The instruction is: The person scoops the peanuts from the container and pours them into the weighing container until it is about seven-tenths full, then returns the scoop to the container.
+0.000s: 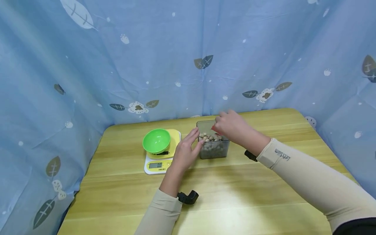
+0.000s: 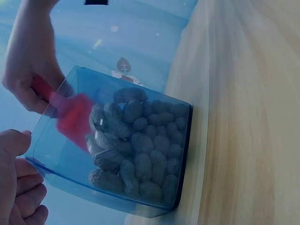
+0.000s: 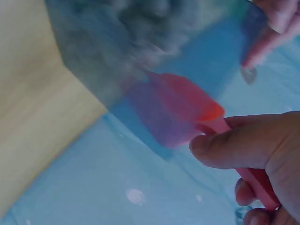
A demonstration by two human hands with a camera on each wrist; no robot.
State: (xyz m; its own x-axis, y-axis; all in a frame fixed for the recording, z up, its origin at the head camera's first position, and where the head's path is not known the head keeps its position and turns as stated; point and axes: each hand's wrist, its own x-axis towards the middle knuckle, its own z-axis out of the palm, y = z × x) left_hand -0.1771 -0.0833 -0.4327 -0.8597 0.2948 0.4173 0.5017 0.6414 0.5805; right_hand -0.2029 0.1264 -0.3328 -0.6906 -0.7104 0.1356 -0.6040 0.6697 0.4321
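Gripping a red scoop (image 3: 185,96) by its handle, the right hand (image 1: 232,127) has its fingers closed around it, as I see from my distant seat. I find the scoop's blade inside the clear grey box (image 1: 213,154), tilted down at the heap of peanuts (image 2: 143,143); blur keeps me from telling whether any lie in it. Along the box's left wall I have the left hand (image 1: 185,151), fingers extended, thumb held apart near the rim. The box stands upright on the wooden table (image 1: 235,202). Left of that hand I see a yellow-and-white scale (image 1: 175,140) reading 0.0, with a green bowl (image 1: 156,140) resting on it.
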